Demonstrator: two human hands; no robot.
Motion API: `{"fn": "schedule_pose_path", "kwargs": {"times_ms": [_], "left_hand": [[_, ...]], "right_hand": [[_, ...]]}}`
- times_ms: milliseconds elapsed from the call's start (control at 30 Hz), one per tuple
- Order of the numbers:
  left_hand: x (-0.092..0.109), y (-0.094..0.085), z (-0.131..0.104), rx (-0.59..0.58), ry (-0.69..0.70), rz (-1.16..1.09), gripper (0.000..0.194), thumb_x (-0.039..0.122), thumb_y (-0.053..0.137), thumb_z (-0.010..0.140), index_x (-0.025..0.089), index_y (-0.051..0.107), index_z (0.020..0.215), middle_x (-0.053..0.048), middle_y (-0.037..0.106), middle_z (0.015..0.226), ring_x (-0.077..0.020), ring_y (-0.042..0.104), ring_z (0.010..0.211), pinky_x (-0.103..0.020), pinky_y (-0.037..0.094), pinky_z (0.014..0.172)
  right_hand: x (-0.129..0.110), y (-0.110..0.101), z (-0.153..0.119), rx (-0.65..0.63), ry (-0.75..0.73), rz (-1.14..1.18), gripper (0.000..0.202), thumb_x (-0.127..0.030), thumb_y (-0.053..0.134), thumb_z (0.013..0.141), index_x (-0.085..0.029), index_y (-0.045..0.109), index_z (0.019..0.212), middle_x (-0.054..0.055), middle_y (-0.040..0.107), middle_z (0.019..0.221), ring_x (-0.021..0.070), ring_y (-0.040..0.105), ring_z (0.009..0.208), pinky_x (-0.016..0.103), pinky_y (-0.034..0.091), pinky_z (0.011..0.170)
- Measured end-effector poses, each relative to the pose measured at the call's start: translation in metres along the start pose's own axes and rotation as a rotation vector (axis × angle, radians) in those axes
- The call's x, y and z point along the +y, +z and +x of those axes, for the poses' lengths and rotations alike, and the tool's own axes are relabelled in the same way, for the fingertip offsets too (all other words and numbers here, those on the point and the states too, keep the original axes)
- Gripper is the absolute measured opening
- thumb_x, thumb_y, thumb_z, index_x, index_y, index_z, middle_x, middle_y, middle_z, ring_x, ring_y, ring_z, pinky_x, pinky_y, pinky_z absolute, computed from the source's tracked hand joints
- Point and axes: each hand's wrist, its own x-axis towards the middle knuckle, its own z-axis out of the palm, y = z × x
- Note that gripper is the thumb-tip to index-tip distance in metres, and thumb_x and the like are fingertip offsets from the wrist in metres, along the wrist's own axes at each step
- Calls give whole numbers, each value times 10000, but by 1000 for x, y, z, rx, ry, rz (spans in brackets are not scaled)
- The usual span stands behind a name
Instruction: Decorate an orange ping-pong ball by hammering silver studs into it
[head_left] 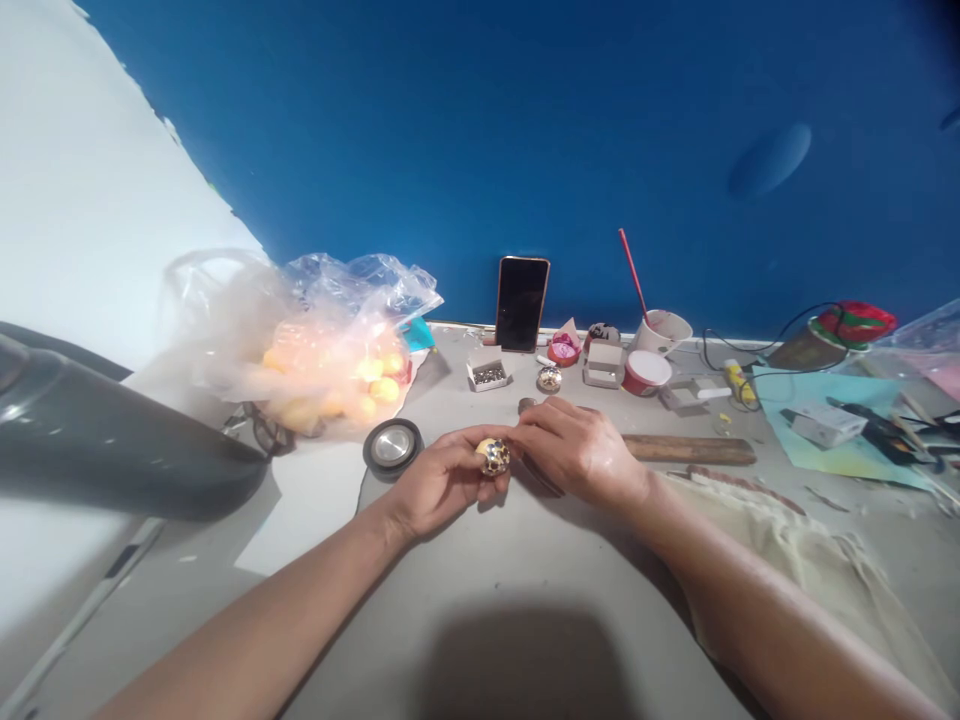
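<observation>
My left hand [442, 482] is closed around a small yellow ball [495, 457] dotted with shiny metal studs. Beside it, my right hand [577, 445] has curled fingers, its fingertips meeting my left fingers near the ball; whatever they pinch is hidden. Under and behind the right hand lies what looks like a hammer, its dark head [541, 478] partly covered and its wooden handle [690, 450] pointing right. A small white box [489, 374] of shiny metal bits sits beyond my hands. Another studded ball [549, 379] rests to its right.
A clear plastic bag [360, 285] with glowing yellow balls stands left, near a round dark-rimmed dish [393, 447]. A phone [522, 305] leans on the blue wall. Cups [663, 332], a red tub [646, 372] and cream cloth [795, 545] are right. A grey cylinder [127, 430] juts in left.
</observation>
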Motion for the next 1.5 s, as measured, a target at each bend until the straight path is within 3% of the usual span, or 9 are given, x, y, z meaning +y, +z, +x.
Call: {"fn": "schedule_pose_path", "kwargs": {"times_ms": [167, 367, 567, 767, 933, 1133, 1367, 1500], "left_hand": [[0, 2, -1, -2, 12, 38, 428, 143, 675, 769, 74, 759, 1183, -96, 682, 708, -170, 579, 590, -291, 403, 582], [-1, 7, -1, 93, 13, 78, 371, 186, 789, 753, 154, 758, 1121, -96, 722, 999, -158, 641, 655, -275, 397, 571], [0, 10, -4, 71, -24, 208, 331, 265, 819, 786, 135, 729, 1078, -58, 690, 726, -141, 598, 613, -270, 400, 600], [-1, 8, -4, 107, -4, 179, 403, 279, 823, 792, 143, 716, 1156, -51, 693, 728, -151, 608, 619, -273, 402, 592], [-2, 7, -3, 113, -10, 179, 351, 255, 826, 773, 135, 731, 1089, -70, 713, 801, -157, 626, 638, -277, 416, 585], [-3, 5, -1, 78, 18, 149, 285, 252, 788, 803, 141, 735, 1060, -44, 669, 664, -149, 593, 591, -265, 408, 576], [-6, 2, -2, 97, 31, 109, 369, 199, 794, 789, 160, 757, 1153, -119, 727, 1047, -157, 647, 682, -283, 445, 594], [-12, -3, -2, 70, 47, 132, 503, 180, 817, 777, 203, 737, 1273, -111, 731, 1038, -161, 652, 701, -298, 474, 642]], "right_hand": [[-1, 0, -1, 17, 10, -4, 178, -138, 592, 984, -207, 736, 1063, 24, 703, 849, 162, 571, 742, 295, 379, 582], [0, 8, -4, 98, 103, 101, 174, -124, 563, 988, -182, 701, 898, 72, 752, 918, 181, 658, 831, 295, 485, 699], [-3, 12, -5, 97, 152, 201, 149, -138, 581, 985, -188, 712, 936, 81, 727, 900, 207, 670, 881, 309, 516, 748], [2, 16, -4, 67, 260, 385, 118, -105, 651, 931, -203, 716, 918, 59, 729, 891, 197, 678, 862, 306, 518, 767], [1, 16, -2, 18, 365, 482, 137, -75, 670, 900, -196, 714, 854, 34, 706, 825, 172, 659, 798, 284, 494, 731], [-1, 15, -3, 44, 367, 560, 108, -120, 669, 920, -192, 746, 894, 39, 720, 839, 167, 674, 807, 285, 515, 741], [1, 16, -3, 70, 375, 503, 164, -85, 617, 931, -192, 740, 948, 57, 746, 892, 183, 695, 843, 294, 527, 766], [3, 13, -3, 47, 374, 432, 143, -96, 613, 947, -180, 728, 941, 83, 757, 930, 206, 694, 882, 316, 516, 799]]}}
